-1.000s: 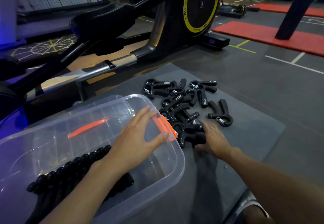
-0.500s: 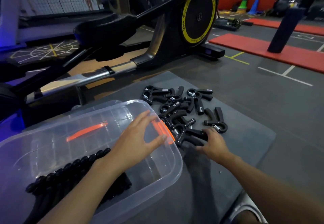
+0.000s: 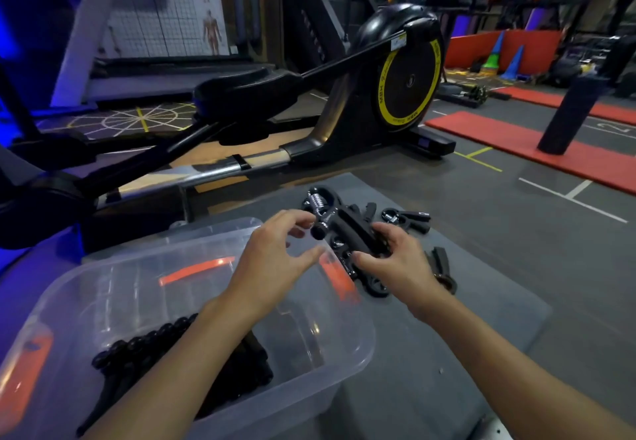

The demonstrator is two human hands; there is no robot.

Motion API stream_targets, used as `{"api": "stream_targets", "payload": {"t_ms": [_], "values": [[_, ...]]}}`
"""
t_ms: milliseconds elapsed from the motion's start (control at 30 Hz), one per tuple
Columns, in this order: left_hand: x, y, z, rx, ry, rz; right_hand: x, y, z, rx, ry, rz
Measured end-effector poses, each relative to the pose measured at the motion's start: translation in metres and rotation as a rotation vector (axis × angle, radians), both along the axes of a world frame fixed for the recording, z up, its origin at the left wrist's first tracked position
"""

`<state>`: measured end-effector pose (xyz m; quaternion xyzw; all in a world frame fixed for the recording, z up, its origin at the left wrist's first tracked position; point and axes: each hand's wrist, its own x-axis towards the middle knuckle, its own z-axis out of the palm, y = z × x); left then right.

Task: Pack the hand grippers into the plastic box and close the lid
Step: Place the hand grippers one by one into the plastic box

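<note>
Head view, right hand [image 3: 395, 264] clasping a hand gripper [image 3: 347, 229], left hand [image 3: 275, 253] spread loose, over plastic box [image 3: 344, 367]

Dim gym light is tinting blue left of the plastic box [image 3: 344, 367], glare is streaking its clear walls, and wide-angle distortion is bending the blurred background.

Grey floor mat [image 3: 481, 319] — plastic box [image 3: 347, 364], hand grippers [image 3: 407, 217].

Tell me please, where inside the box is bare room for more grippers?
The plastic box is bare at its far half, near the orange handle. The near left half is crowded with packed grippers. The right hand holds one hand gripper.
</note>
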<state>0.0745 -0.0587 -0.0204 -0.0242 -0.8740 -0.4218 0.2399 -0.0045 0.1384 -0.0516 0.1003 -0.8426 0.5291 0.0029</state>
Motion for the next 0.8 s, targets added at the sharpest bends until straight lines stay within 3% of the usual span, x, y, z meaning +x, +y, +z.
{"api": "stream_targets", "payload": {"t_ms": [167,400,633,800], "values": [[0.004,-0.014,0.010,0.039,0.159,0.042,0.014,-0.030,0.008,-0.073,-0.110,0.136],[0.008,-0.036,0.006,0.063,0.212,0.134,0.019,-0.048,0.011,-0.172,-0.058,0.208],[0.000,-0.065,-0.020,0.050,-0.074,0.173,0.014,-0.050,-0.014,0.263,0.052,0.390],[-0.001,-0.071,-0.059,-0.133,-0.262,0.114,0.012,-0.051,-0.021,0.348,0.062,0.445]]}}
